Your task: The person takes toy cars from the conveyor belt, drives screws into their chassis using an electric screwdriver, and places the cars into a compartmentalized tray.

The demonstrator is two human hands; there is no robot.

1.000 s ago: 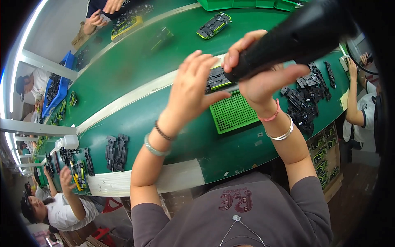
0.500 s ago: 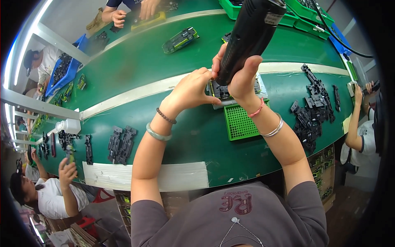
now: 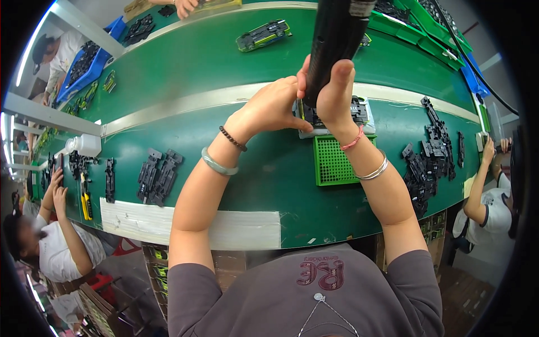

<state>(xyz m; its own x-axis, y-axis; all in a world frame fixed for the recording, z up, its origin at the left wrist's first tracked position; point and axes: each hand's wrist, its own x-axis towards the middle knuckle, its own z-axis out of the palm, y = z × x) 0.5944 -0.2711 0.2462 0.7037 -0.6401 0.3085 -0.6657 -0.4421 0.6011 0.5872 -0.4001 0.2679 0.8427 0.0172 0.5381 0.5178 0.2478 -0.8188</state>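
My right hand (image 3: 336, 92) is wrapped round a black electric screwdriver (image 3: 338, 42), which stands almost upright with its lower end pointing at the work. Beneath it lies a black toy car chassis (image 3: 359, 109) in a light-coloured holder (image 3: 368, 128), partly covered by my hands. My left hand (image 3: 272, 109) curves round the left side of the chassis, thumb along the near edge. Its fingertips are mostly hidden, close to the screwdriver's lower end. The driver's tip is out of sight. Just nearer to me sits a green perforated tray (image 3: 337, 163).
Black chassis parts lie in heaps at right (image 3: 429, 151) and left (image 3: 160, 177). A white bottle (image 3: 87, 146) and yellow-black tool (image 3: 85, 196) are farther left. Green bins (image 3: 401, 28), a cable (image 3: 466, 56) and an upturned toy car (image 3: 264, 35) are beyond. Co-workers sit at both sides.
The view has shifted a little. Both my hands keep their places at the chassis, the screwdriver now more upright. At left, a co-worker's raised hand has come down; a yellow-black tool now shows on the table.
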